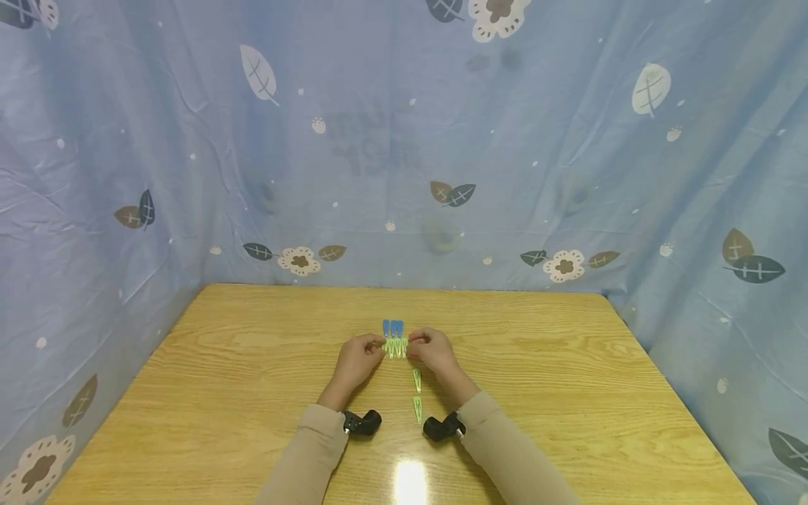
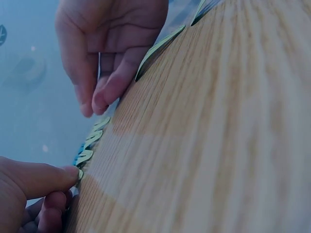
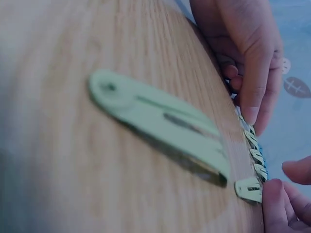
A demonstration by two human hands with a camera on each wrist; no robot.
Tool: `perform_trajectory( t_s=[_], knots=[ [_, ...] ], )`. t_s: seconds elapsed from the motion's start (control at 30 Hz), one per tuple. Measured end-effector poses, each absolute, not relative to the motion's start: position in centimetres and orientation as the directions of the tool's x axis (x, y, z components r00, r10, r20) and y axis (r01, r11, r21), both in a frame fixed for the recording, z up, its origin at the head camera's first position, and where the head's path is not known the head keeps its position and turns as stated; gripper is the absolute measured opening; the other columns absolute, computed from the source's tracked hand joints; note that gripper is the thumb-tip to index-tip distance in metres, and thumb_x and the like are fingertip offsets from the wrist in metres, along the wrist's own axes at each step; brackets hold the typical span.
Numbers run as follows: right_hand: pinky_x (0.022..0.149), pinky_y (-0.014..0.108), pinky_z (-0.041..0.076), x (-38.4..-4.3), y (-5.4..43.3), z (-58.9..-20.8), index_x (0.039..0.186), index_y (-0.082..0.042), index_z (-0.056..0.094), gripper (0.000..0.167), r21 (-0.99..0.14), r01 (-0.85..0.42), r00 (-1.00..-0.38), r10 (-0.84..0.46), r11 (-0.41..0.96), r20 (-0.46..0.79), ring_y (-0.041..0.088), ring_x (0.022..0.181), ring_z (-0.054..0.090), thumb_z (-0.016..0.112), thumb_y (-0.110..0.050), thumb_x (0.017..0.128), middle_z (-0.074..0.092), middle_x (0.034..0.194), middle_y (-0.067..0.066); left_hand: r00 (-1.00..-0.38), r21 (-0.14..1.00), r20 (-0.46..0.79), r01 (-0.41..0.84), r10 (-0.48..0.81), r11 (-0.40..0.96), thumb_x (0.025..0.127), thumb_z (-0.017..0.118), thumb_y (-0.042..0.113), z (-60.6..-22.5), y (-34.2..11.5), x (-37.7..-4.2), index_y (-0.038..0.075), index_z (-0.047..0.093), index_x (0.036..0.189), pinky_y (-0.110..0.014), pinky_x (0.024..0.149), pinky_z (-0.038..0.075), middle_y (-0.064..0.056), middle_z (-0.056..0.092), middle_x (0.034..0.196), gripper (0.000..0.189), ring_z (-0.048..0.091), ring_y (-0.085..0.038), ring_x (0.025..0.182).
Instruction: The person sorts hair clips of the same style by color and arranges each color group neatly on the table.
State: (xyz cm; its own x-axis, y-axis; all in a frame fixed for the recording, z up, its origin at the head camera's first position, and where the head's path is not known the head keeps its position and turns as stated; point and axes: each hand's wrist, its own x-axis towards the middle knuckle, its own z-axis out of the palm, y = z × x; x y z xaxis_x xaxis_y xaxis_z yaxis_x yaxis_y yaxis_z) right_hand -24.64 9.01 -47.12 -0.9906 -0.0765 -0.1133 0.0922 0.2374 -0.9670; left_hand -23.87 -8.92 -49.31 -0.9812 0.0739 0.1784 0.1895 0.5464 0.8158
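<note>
Several light green snap hair clips (image 1: 397,348) lie side by side in a row on the wooden table. Right behind them are three blue hair clips (image 1: 393,328). At the left end of the row is my left hand (image 1: 358,361), its fingertips touching the end green clip (image 2: 80,174). My right hand (image 1: 435,351) is at the other end, thumb and forefinger apart, a fingertip right beside the last green clip (image 3: 249,190). Two more green clips, a farther one (image 1: 416,380) and a nearer one (image 1: 417,409), lie between my forearms.
The wooden table (image 1: 252,365) stands against a blue curtain (image 1: 391,140) with leaf and flower prints, which also hangs at both sides. Black wrist cameras, one on the left (image 1: 362,423) and one on the right (image 1: 444,426), stick inward from the beige sleeves.
</note>
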Motion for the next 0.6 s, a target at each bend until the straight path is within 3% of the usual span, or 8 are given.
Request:
perform_trajectory(
  t_s=[0.23, 0.6],
  knots=[
    [0.073, 0.029, 0.052, -24.0, 10.0, -47.6, 0.111, 0.004, 0.063, 0.028, -0.964, 0.034, -0.993, -0.099, 0.265, -0.062, 0.018, 0.086, 0.06, 0.065, -0.006, 0.085, 0.063, 0.102, 0.016, -0.979, 0.815, 0.188, 0.199, 0.077, 0.545, 0.083, 0.068, 0.01, -49.2, -8.7, -23.8, 0.004, 0.071, 0.103, -0.025, 0.058, 0.044, -0.004, 0.063, 0.076, 0.021, 0.051, -0.01, 0.064],
    [0.074, 0.028, 0.052, -21.7, 11.8, -47.8, 0.113, 0.007, 0.061, 0.031, -0.966, -0.006, -0.994, -0.105, 0.26, -0.023, 0.016, 0.086, 0.06, 0.066, -0.006, 0.085, 0.064, 0.102, 0.017, -0.98, 0.814, 0.185, 0.198, 0.08, 0.546, 0.085, 0.067, 0.01, -49.2, -8.9, -23.7, 0.004, 0.071, 0.105, -0.027, 0.06, 0.045, -0.004, 0.064, 0.079, 0.021, 0.052, -0.011, 0.066]
  ],
)
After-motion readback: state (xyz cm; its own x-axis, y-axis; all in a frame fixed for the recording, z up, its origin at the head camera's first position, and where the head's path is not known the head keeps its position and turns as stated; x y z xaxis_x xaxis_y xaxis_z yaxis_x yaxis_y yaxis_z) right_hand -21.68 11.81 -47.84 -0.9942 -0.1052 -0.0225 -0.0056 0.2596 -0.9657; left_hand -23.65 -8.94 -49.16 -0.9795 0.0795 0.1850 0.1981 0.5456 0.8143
